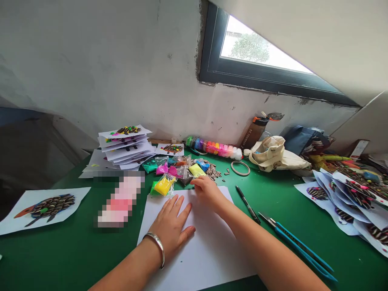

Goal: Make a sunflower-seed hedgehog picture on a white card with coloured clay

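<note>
My left hand (169, 230) lies flat on a white paper sheet (200, 258) with the fingers spread, and this sheet lies on the green table (75, 258) in front of me. My right hand (206, 193) rests at the top edge of the sheet with the fingers close together, but I cannot tell if they pinch something. Near it are a small bag of yellow clay (163, 186) and a pile of striped sunflower seeds (212, 169).

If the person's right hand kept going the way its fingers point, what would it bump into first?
Probably the small plastic bag of dark material just beyond the fingertips of the right hand, though depth is hard to judge from this view.
</note>
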### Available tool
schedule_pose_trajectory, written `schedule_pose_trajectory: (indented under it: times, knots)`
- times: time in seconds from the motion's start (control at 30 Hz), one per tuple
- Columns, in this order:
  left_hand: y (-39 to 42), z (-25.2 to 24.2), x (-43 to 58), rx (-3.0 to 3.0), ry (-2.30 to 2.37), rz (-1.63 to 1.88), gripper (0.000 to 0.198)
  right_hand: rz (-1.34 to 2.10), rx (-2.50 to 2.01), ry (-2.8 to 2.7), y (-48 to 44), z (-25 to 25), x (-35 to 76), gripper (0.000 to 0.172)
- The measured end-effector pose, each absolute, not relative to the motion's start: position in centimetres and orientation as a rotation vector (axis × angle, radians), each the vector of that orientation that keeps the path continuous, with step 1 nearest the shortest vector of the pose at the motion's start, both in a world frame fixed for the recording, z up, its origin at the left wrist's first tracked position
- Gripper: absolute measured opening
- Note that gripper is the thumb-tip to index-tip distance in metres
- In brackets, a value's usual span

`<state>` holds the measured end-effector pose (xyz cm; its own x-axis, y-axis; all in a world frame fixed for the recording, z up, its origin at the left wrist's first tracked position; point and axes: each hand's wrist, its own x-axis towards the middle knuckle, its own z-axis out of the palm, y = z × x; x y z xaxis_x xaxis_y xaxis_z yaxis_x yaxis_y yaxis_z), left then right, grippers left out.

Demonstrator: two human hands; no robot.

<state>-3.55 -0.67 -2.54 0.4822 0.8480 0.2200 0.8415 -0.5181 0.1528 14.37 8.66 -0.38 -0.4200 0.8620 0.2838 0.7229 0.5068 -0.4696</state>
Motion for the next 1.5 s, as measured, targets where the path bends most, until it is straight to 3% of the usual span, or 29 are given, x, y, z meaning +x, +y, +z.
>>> schedule_pose_trajectory:
  times: [0.53, 0.87, 1.1, 1.23, 1.33, 1.5]
  knots:
    - [-0.7, -2.9, -3.6, 2.698, 1.543, 0.426, 0.054, 0.252, -1.418, -2.253, 6.6, -0.9, 18.8, 0.03]
    - [-0.7, -3.6, -3.7, 2.713, 1.532, 0.464, 0.054, 0.038, -1.487, -2.25, 6.1, -1.3, 18.9, 0.015]
    - [-0.7, -2.7, -3.9, 2.753, 1.482, 0.582, 0.045, -0.081, -1.381, -2.28, 5.5, -0.4, 18.9, 0.02]
    - [-1.3, -0.6, -3.7, 2.787, 1.456, 0.843, 0.039, -0.126, -1.247, -2.332, 4.2, 1.7, 19.0, 0.019]
    - [-1.5, 0.0, -3.5, 2.796, 1.489, 0.915, 0.049, -0.053, -1.21, -2.475, 2.5, 3.3, 19.3, 0.02]
    - [-1.0, -1.2, -3.5, 2.789, 1.534, 0.686, 0.055, 0.442, -1.228, -2.56, 0.3, 4.5, 19.8, 0.02]
